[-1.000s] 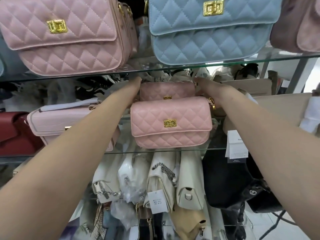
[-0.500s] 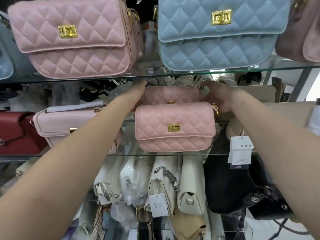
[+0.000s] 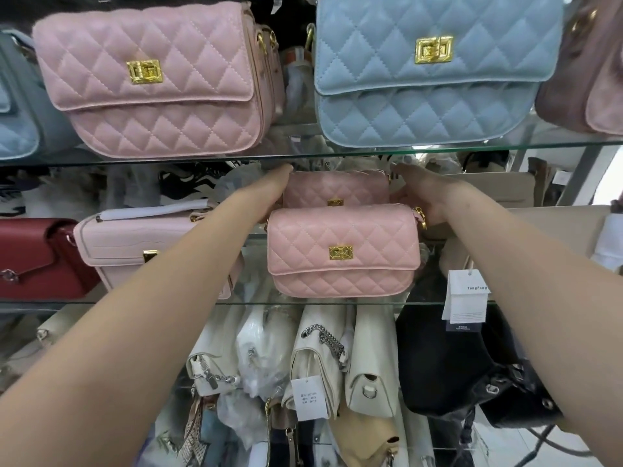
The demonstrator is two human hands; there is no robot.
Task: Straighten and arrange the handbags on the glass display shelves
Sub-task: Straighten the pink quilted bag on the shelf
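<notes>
Two small pink quilted handbags with gold clasps stand one behind the other on the middle glass shelf (image 3: 161, 302). The front bag (image 3: 344, 254) stands upright near the shelf's edge, and nothing touches its front. The rear bag (image 3: 337, 188) is half hidden behind it. My left hand (image 3: 269, 193) lies with straight fingers against the rear bag's left end. My right hand (image 3: 421, 193) grips its right end, fingers over the top and thumb at the front, beside the front bag's gold chain ring.
The upper glass shelf (image 3: 438, 150) carries a large pink quilted bag (image 3: 151, 79) and a light blue one (image 3: 428, 72). A pale pink bag (image 3: 135, 244), a red bag (image 3: 33, 257) and a beige bag (image 3: 505, 193) flank my hands. Cream bags and a black bag (image 3: 472, 365) crowd below.
My right hand has closed in round the rear bag's right end. My view has tilted up a little, so both small bags sit lower in the frame.
</notes>
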